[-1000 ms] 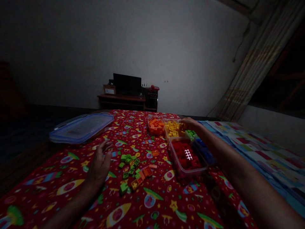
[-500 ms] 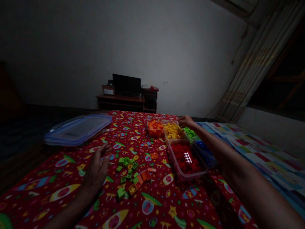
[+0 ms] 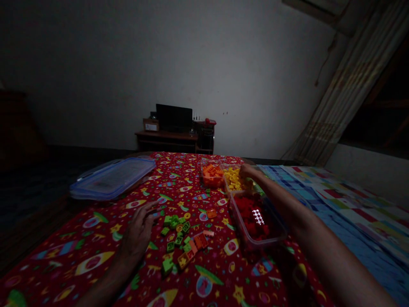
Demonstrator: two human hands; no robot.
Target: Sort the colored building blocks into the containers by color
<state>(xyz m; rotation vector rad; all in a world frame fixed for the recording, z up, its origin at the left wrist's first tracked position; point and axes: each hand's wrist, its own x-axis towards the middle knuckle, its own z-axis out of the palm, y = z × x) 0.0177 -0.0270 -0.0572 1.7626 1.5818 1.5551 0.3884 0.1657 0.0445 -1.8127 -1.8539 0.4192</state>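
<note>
On the left, my left hand (image 3: 139, 228) is over the red patterned cloth with its fingers stretched out, holding nothing. Just right of it lies a loose group of green bricks (image 3: 174, 221) and orange bricks (image 3: 200, 241). My right hand (image 3: 247, 172) reaches to the far boxes, at the right side of the box of yellow bricks (image 3: 233, 179). Its fingers look bent together and point down; anything between them is hidden. In front of that hand stands a clear box of red bricks (image 3: 249, 213). A box of orange bricks (image 3: 212, 175) adjoins the yellow one. My right forearm covers the boxes farther right.
Clear lids with blue rims (image 3: 111, 179) are stacked at the cloth's left edge. A single orange brick (image 3: 211, 213) and a small green brick (image 3: 208, 191) lie apart near the boxes. A bed with a checked cover (image 3: 348, 192) is at right; a desk with a monitor (image 3: 174, 117) stands behind.
My right hand has dropped a little and shifted left, toward the yellow bricks. The left hand stays stretched out by the loose bricks. The whole view has shifted slightly.
</note>
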